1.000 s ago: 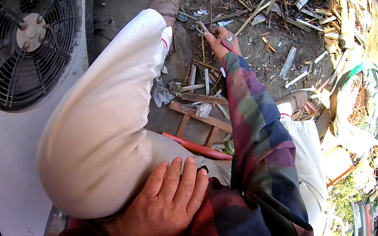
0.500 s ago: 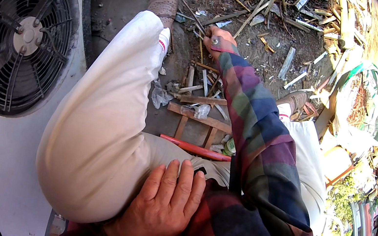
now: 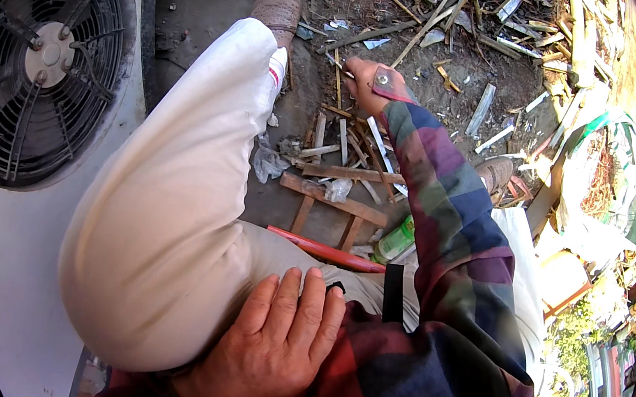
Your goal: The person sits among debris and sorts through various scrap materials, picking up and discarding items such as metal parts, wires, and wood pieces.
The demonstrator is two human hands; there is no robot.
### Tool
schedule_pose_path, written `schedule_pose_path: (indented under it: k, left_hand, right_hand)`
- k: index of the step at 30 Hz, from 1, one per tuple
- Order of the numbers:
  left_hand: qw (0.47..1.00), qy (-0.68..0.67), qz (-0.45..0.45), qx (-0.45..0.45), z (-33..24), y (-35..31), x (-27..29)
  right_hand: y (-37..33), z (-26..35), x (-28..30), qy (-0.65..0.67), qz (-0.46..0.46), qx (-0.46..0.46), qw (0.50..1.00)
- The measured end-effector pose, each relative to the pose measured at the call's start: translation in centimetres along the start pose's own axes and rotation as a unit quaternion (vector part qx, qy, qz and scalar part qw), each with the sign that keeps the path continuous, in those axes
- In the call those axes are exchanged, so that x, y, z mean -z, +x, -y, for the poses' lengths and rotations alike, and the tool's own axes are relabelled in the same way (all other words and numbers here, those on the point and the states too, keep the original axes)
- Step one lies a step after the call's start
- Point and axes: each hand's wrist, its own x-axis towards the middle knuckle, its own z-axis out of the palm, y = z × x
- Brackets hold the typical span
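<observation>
My left hand point(image 3: 269, 349) lies flat across my lap, fingers stretched out side by side over the light trousers point(image 3: 153, 239), with nothing in it. Reaching out over the littered ground, my right hand point(image 3: 367, 86) has its fingers curled closed, in a plaid sleeve with a buttoned cuff. A small pale tip shows at those fingers; what they hold, if anything, I cannot make out. Thin wooden sticks point(image 3: 337, 89) lie right beside and beneath that hand. Nearer to me is a small wooden frame point(image 3: 326, 197) with a crumpled clear plastic piece point(image 3: 338, 190) on it.
On the left stands a pale metal unit point(image 3: 2, 248) with a round black fan grille point(image 3: 48, 64). A red pipe point(image 3: 326, 251) and a green bottle point(image 3: 394, 241) lie near my lap. Wood scraps point(image 3: 519, 31) cover the far ground; a white and green sack point(image 3: 608, 178) sits right.
My right hand has drawn slightly nearer and to the right, and its forearm has shifted right, uncovering more of the green bottle. My left hand stays where it was.
</observation>
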Motion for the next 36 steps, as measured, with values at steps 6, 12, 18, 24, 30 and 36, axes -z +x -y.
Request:
schedule_pose_path:
  k: [6,12,18,24,30,36]
  left_hand:
    - [1.0,0.011,-0.005,-0.004,0.2,0.6,0.0]
    - [1.0,-0.011,0.002,0.014,0.1,1.3,0.6]
    - [1.0,-0.003,-0.003,0.001,0.0,0.9,1.0]
    - [0.999,-0.007,-0.009,-0.047,-1.2,1.0,0.7]
    - [0.996,0.026,-0.026,-0.08,-3.6,1.1,0.9]
    - [0.993,0.04,-0.006,-0.113,-5.2,2.7,-0.4]
  right_hand:
    - [5.2,-0.8,0.6,-0.178,-0.037,0.003,0.983]
    - [4.4,-2.8,2.2,-0.136,-0.038,0.092,0.986]
    - [3.8,-1.8,2.5,-0.048,-0.127,0.141,0.981]
    - [-4.0,-3.3,7.4,0.137,-0.148,0.088,0.975]
    - [-17.4,-14.6,20.5,0.007,-0.106,-0.041,0.994]
    - [-30.9,-25.3,26.8,0.021,-0.241,-0.428,0.871]
